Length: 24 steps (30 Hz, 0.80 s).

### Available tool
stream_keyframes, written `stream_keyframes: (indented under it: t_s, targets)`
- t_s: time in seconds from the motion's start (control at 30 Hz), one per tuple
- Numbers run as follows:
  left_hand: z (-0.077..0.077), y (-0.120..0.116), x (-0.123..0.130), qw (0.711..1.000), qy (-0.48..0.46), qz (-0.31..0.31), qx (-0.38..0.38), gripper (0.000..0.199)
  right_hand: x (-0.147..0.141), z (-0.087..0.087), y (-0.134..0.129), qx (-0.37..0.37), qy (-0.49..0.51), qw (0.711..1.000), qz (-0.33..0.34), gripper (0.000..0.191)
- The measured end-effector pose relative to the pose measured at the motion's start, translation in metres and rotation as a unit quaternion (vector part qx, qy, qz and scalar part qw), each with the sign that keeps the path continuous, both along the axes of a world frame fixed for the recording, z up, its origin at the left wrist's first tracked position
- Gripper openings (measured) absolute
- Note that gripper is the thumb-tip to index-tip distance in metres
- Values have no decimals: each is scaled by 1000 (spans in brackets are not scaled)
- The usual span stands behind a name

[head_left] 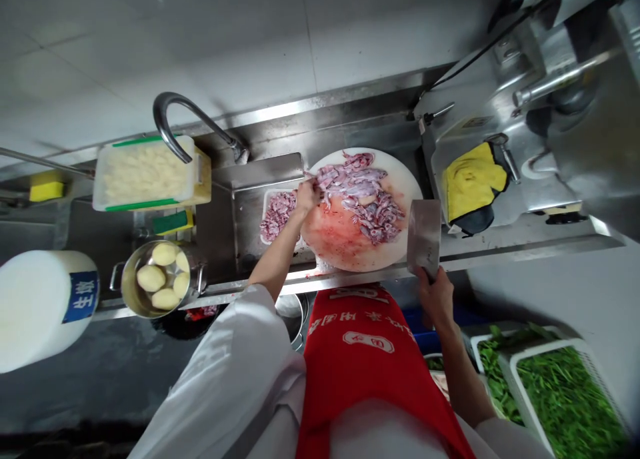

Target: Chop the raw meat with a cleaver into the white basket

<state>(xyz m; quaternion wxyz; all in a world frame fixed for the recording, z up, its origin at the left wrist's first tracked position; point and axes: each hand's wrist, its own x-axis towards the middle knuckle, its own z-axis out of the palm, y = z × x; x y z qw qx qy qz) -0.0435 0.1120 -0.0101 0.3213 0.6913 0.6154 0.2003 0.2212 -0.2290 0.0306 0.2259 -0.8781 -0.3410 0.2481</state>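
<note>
A round white chopping board [325,242] lies over the sink, stained red across its front and left. On it is a heap of raw meat [355,182], pinkish-purple, looking like small skinned frogs, with darker red pieces towards the right. My left hand [307,195] is at the board's left edge, its fingers curled in on a piece of raw meat at the heap's end; the fingertips are partly hidden. A white tray of chopped meat [277,216] sits in the sink below my left wrist. My right hand [437,297] grips a cleaver [424,235], its broad blade just off the board's right edge.
A curved faucet [170,105] rises at the back left, near a lidded plastic box [147,175]. A metal pot [131,292] holds several peeled potatoes. A white bucket [40,312] stands far left. A yellow cloth [473,179] lies right; baskets of greens [570,392] stand below right.
</note>
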Motion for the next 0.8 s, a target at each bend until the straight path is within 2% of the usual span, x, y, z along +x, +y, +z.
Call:
stream_keyframes:
  t_s: [0.2, 0.33, 0.4, 0.5, 0.53, 0.6, 0.63, 0.7, 0.8]
  targets:
    - [22, -20, -26, 995, -74, 41, 47, 18, -3, 7, 12, -1, -1, 1000, 15, 41]
    - [33, -61, -46, 991, -115, 11, 63, 22, -10, 10, 17, -23, 1, 998, 55, 36]
    - [31, -93, -55, 995, -82, -36, 47, 24, -14, 10, 20, -42, -5, 994, 101, 32]
    - [19, -142, -63, 994, 24, -108, 22, 22, -22, 9, 26, -72, -10, 978, 197, 28]
    - [14, -156, -63, 991, 62, -114, 23, 21, -25, 8, 29, -81, -12, 969, 235, 27]
    - [5, -174, -60, 987, 124, -97, 34, 30, -29, 5, 36, -102, -22, 945, 309, 24]
    - [2, -178, -58, 986, 142, -83, 39, 34, -31, 3, 40, -114, -30, 932, 342, 23]
    - [1, -179, -56, 988, 137, -66, 35, 28, -33, 1, 50, -136, -51, 910, 388, 23]
    - [15, -167, -62, 999, 20, -28, 10, 26, -38, -1, 69, -139, -72, 890, 429, 27]
